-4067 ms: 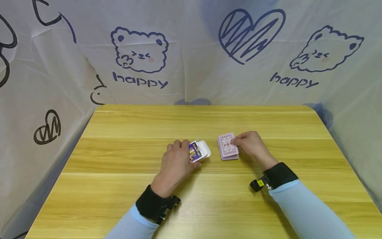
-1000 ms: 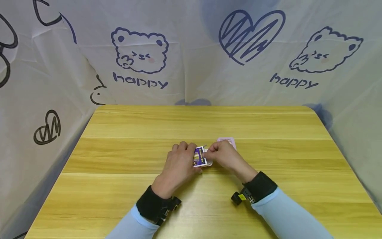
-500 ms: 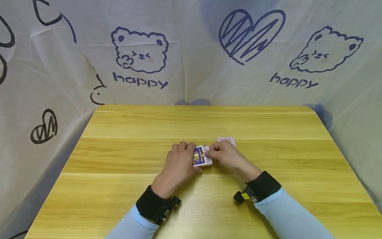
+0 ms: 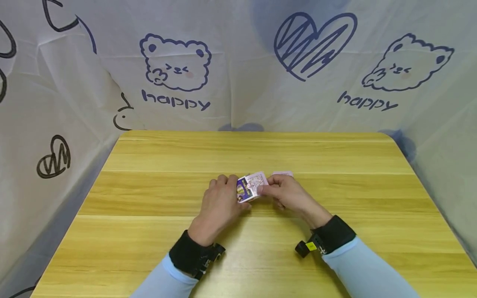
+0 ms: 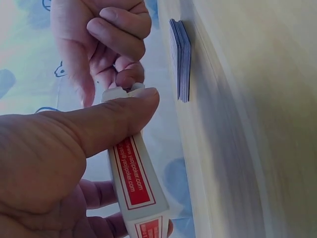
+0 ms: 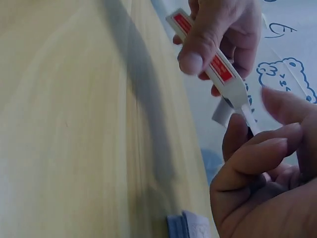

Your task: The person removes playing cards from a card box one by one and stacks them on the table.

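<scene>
My left hand (image 4: pixel 216 203) grips a purple-and-white playing card box (image 4: pixel 243 189) by its sides, raised off the table. In the left wrist view the thumb lies along the box's narrow side (image 5: pixel 132 173), which has a red label. Patterned playing cards (image 4: pixel 257 181) stick out at the box's open right end; how many cannot be told. My right hand (image 4: pixel 290 194) pinches these cards, thumb on top and fingers beneath. Just behind that hand, a stack of playing cards (image 4: pixel 282 173) lies on the table, partly hidden in the head view; its edge shows in the left wrist view.
The wooden table (image 4: pixel 238 153) extends around both hands. A pale cloth (image 4: pixel 246 82) with bear and heart drawings hangs behind it and along both sides.
My right hand has come from the card stack to the box with cards. In the last half second, more of the card back came into sight and the box shifted slightly left and away.
</scene>
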`<action>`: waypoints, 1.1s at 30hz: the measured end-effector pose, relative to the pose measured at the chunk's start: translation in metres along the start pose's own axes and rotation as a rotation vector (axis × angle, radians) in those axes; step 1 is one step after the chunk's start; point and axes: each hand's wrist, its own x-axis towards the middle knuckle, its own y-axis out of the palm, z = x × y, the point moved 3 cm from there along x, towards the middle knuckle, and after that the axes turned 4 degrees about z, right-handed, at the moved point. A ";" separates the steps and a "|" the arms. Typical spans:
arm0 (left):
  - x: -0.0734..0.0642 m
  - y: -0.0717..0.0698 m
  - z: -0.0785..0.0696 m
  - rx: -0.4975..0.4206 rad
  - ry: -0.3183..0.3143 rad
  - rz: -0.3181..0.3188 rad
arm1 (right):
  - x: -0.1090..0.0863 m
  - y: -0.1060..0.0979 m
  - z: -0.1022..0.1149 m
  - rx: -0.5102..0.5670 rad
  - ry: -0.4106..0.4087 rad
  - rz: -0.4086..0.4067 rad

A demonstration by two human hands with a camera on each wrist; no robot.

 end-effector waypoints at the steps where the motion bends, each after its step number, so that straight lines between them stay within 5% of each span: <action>1: 0.000 0.000 0.000 0.000 -0.001 -0.005 | 0.000 0.001 -0.001 0.008 0.016 0.011; 15: -0.001 0.000 0.000 0.012 0.024 -0.040 | 0.000 0.005 -0.007 0.278 0.055 -0.057; 23: 0.000 0.000 0.000 0.008 0.011 -0.028 | -0.002 -0.006 -0.003 0.397 -0.020 -0.152; 28: 0.000 0.000 0.000 -0.006 -0.006 -0.010 | -0.003 -0.024 0.001 0.350 -0.057 -0.258; 33: 0.000 -0.001 0.000 0.003 -0.001 -0.014 | -0.007 -0.052 0.003 0.093 -0.027 -0.355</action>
